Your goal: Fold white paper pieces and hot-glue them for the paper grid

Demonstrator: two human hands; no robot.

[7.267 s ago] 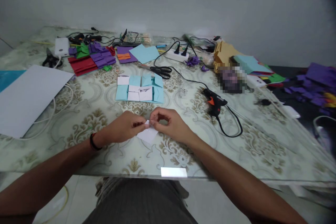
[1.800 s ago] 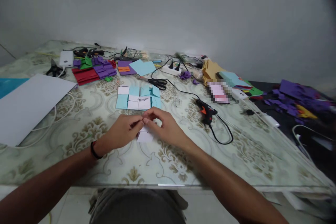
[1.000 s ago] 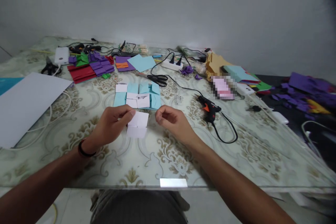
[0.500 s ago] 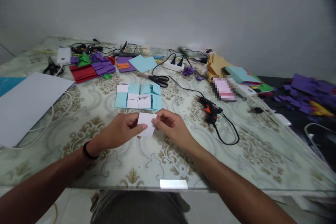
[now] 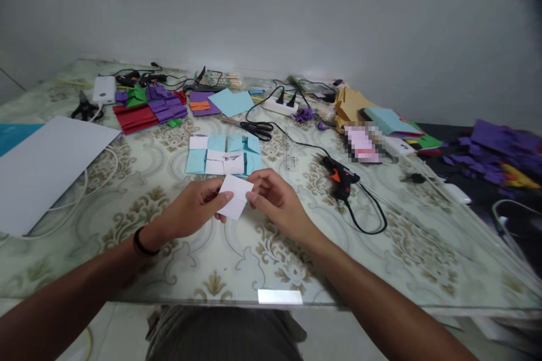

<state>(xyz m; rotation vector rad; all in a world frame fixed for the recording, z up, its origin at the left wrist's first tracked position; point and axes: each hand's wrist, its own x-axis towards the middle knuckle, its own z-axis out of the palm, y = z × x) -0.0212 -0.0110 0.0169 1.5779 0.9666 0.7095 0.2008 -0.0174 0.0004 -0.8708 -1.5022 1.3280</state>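
A small square of folded white paper point(image 5: 235, 196) is held above the near middle of the table, tilted like a diamond. My left hand point(image 5: 197, 206) pinches its left side, thumb on top and fingers underneath. At its right edge my right hand point(image 5: 277, 200) pinches with thumb and fingers. A crease line crosses the paper. Just beyond my hands lie light-blue folded paper pieces point(image 5: 196, 161), with folded white pieces point(image 5: 224, 162) on and among them.
A black glue gun point(image 5: 342, 177) with a looped cord lies to the right. Black-handled scissors point(image 5: 258, 128) and a white power strip point(image 5: 280, 105) sit farther back. A large white sheet point(image 5: 51, 163) is at left, purple paper scraps point(image 5: 474, 155) at far right.
The white paper has turned between my fingers from nearly upright to a diamond tilt. My right fingers have lifted and loosened slightly; the things on the table stay where they were.
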